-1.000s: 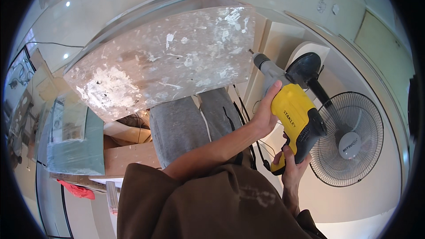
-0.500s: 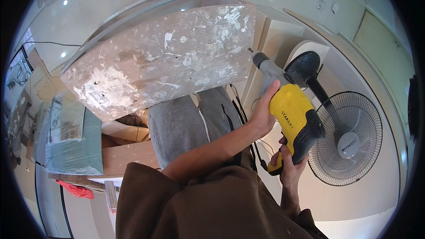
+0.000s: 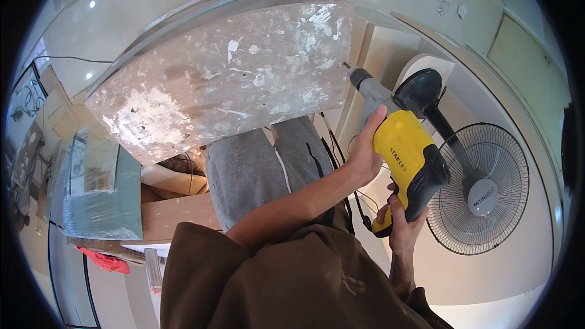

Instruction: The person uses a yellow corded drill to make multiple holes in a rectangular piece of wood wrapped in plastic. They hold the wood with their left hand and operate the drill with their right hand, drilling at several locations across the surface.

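Note:
A yellow, black and grey power drill (image 3: pixel 399 143) is held in both hands, its chuck angled up toward the far left. My left hand (image 3: pixel 369 153) closes around the front of its body. Lower down, my right hand (image 3: pixel 404 226) wraps round the handle, with fingers by the trigger. The thin drill bit (image 3: pixel 346 65) comes up to the right end of a paint-spattered wooden board (image 3: pixel 256 88); whether it touches the board I cannot tell. A black cord runs from the handle's base.
Close on the right a black fan (image 3: pixel 478 189) stands against a pale wall panel. Grey cloth (image 3: pixel 244 167) lies below the board. At left are a plastic-wrapped greenish panel (image 3: pixel 100 198) and a red cloth (image 3: pixel 105 261). A dark cable hangs beside the drill.
The drill and both hands have shifted very slightly right in the picture, and the bit is a little higher. The grip is unchanged.

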The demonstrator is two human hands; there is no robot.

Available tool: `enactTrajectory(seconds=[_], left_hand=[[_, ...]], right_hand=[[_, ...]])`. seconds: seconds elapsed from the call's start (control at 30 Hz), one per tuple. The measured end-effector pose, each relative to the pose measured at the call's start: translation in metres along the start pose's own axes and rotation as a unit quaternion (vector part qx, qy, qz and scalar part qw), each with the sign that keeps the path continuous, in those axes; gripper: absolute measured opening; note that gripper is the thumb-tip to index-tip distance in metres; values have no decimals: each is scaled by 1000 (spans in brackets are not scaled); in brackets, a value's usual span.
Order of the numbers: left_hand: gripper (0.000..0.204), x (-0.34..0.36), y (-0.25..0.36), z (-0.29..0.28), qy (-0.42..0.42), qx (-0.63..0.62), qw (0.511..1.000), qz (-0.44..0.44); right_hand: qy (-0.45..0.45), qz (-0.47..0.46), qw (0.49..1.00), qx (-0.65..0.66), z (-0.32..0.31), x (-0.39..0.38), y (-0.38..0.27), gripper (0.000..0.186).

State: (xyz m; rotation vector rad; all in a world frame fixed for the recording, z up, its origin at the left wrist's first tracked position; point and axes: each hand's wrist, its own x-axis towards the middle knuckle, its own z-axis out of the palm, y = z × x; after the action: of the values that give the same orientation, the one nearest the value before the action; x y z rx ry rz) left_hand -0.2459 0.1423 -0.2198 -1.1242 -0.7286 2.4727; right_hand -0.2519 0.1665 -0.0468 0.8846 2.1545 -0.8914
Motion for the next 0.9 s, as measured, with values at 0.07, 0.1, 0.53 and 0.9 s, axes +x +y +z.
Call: enactTrajectory(seconds=[0.07, 0.1, 0.53, 0.9], left_hand=[[60, 0, 1, 3, -11, 2, 1000, 5], [60, 0, 1, 4, -9, 0, 1000, 1], [57, 0, 1, 7, 23, 21, 999, 19], [53, -1, 7, 5, 30, 34, 999, 13]], right_hand=[[0, -8, 1000, -20, -2, 0, -2, 26], [0, -9, 1000, -24, -2, 1, -3, 27], [2, 0, 1000, 14, 2, 0, 1, 31], [13, 10, 999, 45, 12, -3, 1, 31]])
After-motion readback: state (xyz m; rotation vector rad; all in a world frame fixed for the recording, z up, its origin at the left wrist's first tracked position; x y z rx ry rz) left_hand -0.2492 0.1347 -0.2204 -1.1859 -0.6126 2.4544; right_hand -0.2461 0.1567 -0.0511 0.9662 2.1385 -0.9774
